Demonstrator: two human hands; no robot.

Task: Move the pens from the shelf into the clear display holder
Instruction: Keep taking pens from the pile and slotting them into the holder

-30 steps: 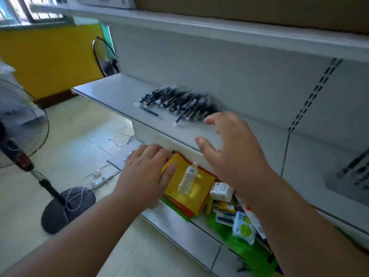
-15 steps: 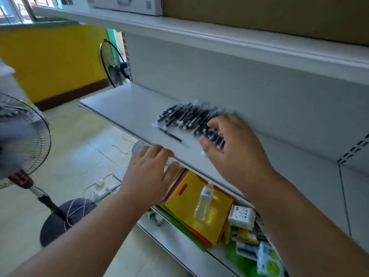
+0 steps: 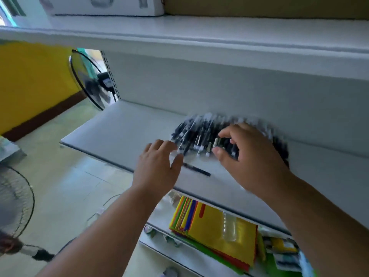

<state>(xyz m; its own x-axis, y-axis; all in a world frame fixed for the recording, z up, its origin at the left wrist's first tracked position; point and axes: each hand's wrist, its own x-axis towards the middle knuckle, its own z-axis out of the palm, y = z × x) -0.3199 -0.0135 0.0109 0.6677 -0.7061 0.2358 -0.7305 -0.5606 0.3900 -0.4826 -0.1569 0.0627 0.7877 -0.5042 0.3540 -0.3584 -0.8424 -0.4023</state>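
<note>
Where the pens (image 3: 201,134) lie heaped on the white shelf (image 3: 123,134), near its back wall, the right hand (image 3: 249,156) rests over the heap, thumb and fingers curled around several. One pen (image 3: 196,170) lies apart, nearer the edge. Left hand (image 3: 159,166) hovers just beside the heap, fingers relaxed, gripping nothing.

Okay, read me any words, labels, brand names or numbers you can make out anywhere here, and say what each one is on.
None can be read.
pens: light bands on the barrels, blurred.
white box on the top shelf: dark marks, blurred.
packets on the lower shelf: print blurred.
</note>
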